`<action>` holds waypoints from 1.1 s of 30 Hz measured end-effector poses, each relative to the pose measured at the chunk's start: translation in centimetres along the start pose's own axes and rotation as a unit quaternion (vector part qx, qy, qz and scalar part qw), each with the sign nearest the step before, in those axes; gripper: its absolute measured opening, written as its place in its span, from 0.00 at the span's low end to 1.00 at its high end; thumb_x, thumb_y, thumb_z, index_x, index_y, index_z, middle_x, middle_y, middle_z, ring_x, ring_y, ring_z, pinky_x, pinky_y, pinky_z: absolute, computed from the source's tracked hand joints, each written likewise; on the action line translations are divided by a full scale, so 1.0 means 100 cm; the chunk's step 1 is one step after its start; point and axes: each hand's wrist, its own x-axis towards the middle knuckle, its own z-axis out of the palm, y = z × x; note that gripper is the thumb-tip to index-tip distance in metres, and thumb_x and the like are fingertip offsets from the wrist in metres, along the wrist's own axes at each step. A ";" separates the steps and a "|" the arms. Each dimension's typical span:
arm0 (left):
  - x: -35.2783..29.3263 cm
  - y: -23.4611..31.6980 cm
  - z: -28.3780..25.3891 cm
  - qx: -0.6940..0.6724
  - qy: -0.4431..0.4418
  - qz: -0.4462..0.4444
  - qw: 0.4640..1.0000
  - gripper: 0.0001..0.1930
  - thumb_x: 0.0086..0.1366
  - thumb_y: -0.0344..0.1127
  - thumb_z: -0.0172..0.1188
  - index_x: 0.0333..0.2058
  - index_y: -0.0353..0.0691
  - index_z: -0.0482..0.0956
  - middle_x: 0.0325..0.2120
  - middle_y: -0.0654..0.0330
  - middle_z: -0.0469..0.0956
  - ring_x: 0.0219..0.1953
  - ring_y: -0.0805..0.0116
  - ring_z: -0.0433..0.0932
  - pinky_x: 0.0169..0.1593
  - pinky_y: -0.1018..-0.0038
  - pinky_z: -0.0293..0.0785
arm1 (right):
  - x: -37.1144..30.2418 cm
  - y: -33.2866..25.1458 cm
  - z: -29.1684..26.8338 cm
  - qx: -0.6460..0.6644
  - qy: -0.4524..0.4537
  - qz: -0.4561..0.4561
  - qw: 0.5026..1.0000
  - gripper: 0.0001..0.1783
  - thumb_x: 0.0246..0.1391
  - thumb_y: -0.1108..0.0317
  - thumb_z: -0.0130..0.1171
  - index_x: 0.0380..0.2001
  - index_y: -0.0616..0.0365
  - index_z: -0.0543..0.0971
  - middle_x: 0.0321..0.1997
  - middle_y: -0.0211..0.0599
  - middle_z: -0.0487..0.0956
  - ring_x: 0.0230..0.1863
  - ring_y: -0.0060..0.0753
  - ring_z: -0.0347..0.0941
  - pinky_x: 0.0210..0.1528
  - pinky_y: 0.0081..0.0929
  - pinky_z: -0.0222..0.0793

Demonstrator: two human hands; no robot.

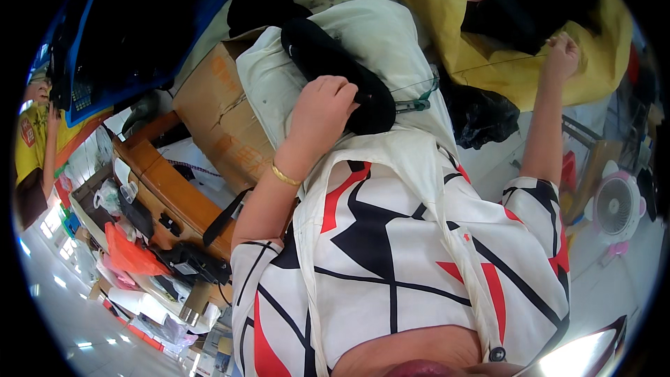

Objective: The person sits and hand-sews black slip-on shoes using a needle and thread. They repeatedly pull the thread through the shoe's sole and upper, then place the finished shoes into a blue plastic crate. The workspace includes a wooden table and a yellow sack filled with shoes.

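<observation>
A long black cloth piece with rounded ends, shaped like a shoe [333, 52], lies across the off-white apron [408, 38] on my lap. My left hand [321, 115] is closed on its near part, thumb and fingers pinching the black fabric. Out to the far right, my right hand [564, 52] is raised with its fingers pinched together. A thin dark thread [499, 63] runs from near the black piece toward that hand; whether a needle is in the fingers is too small to tell. Small metal thread snips [412, 105] with a green cord rest beside the black piece.
A large yellow sack [481, 70] holding black items stands at the far right, a black plastic bag [481, 115] below it. On the left are a cardboard box [216, 98], a wooden bench [167, 181] and a blue-rimmed container [84, 35]. A white fan [617, 206] stands right.
</observation>
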 end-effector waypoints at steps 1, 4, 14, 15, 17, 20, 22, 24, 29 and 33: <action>-0.005 0.006 0.001 0.006 0.013 -0.018 1.000 0.13 0.51 0.30 0.70 0.35 0.38 0.78 0.30 0.56 0.77 0.35 0.55 0.77 0.39 0.64 0.74 | -0.006 0.008 0.002 0.020 -0.032 0.001 0.999 0.09 0.63 0.68 0.59 0.35 0.63 0.74 0.27 0.35 0.80 0.28 0.23 0.76 0.37 0.18 0.75; -0.019 0.019 0.005 -0.021 0.039 -0.105 0.993 0.11 0.54 0.30 0.70 0.35 0.38 0.78 0.31 0.57 0.78 0.33 0.60 0.77 0.35 0.68 0.74 | -0.052 -0.005 0.033 0.065 -0.119 0.034 0.990 0.09 0.64 0.68 0.59 0.38 0.63 0.76 0.31 0.37 0.82 0.31 0.25 0.79 0.41 0.21 0.76; -0.049 0.010 0.033 -0.610 0.070 -0.438 0.657 0.08 0.67 0.31 0.62 0.42 0.37 0.77 0.37 0.62 0.81 0.35 0.77 0.77 0.32 0.82 0.75 | -0.224 -0.086 0.073 0.047 -0.586 0.308 0.748 0.07 0.65 0.67 0.57 0.42 0.56 0.79 0.25 0.21 0.74 0.21 0.12 0.68 0.24 0.15 0.64; -0.050 0.011 0.035 -0.635 0.090 -0.446 0.624 0.09 0.67 0.31 0.62 0.43 0.37 0.77 0.37 0.61 0.81 0.36 0.76 0.78 0.32 0.82 0.75 | -0.235 -0.092 0.074 0.045 -0.606 0.289 0.740 0.07 0.65 0.67 0.57 0.42 0.56 0.79 0.25 0.21 0.74 0.21 0.12 0.68 0.24 0.14 0.64; -0.053 0.008 0.040 -0.647 0.099 -0.449 0.608 0.08 0.68 0.31 0.61 0.44 0.37 0.77 0.37 0.60 0.81 0.36 0.75 0.79 0.31 0.82 0.75 | -0.256 -0.098 0.073 0.038 -0.638 0.252 0.727 0.07 0.64 0.68 0.56 0.42 0.56 0.79 0.25 0.21 0.74 0.21 0.11 0.67 0.25 0.14 0.63; -0.056 0.005 0.042 -0.676 0.100 -0.450 0.575 0.09 0.68 0.31 0.60 0.45 0.36 0.78 0.36 0.57 0.82 0.34 0.74 0.79 0.31 0.82 0.75 | -0.268 -0.099 0.073 -0.020 -0.668 0.198 0.717 0.08 0.64 0.70 0.55 0.44 0.57 0.78 0.24 0.20 0.74 0.22 0.11 0.66 0.25 0.14 0.62; -0.058 0.004 0.042 -0.698 0.102 -0.448 0.550 0.09 0.68 0.30 0.60 0.45 0.36 0.78 0.35 0.57 0.82 0.32 0.74 0.79 0.30 0.82 0.75 | -0.272 -0.099 0.074 -0.045 -0.664 0.163 0.728 0.09 0.59 0.68 0.58 0.42 0.56 0.79 0.22 0.30 0.77 0.21 0.21 0.70 0.28 0.22 0.68; -0.059 0.004 0.044 -0.718 0.108 -0.446 0.524 0.10 0.67 0.29 0.61 0.46 0.36 0.78 0.34 0.57 0.82 0.30 0.75 0.79 0.28 0.83 0.76 | -0.275 -0.099 0.075 -0.061 -0.660 0.089 0.743 0.09 0.58 0.68 0.58 0.41 0.55 0.80 0.22 0.34 0.78 0.21 0.27 0.72 0.28 0.25 0.69; -0.058 0.004 0.042 -0.728 0.102 -0.452 0.505 0.10 0.67 0.29 0.61 0.46 0.36 0.78 0.34 0.57 0.82 0.29 0.75 0.78 0.29 0.82 0.76 | -0.278 -0.095 0.075 -0.067 -0.660 0.057 0.746 0.09 0.57 0.67 0.57 0.40 0.54 0.80 0.24 0.40 0.79 0.24 0.38 0.77 0.30 0.30 0.72; -0.061 0.001 0.045 -0.731 0.095 -0.450 0.505 0.10 0.69 0.30 0.59 0.47 0.36 0.78 0.36 0.55 0.81 0.31 0.71 0.78 0.30 0.79 0.74 | -0.279 -0.096 0.076 -0.065 -0.659 0.048 0.748 0.09 0.57 0.67 0.58 0.40 0.54 0.81 0.25 0.41 0.80 0.25 0.40 0.78 0.31 0.31 0.73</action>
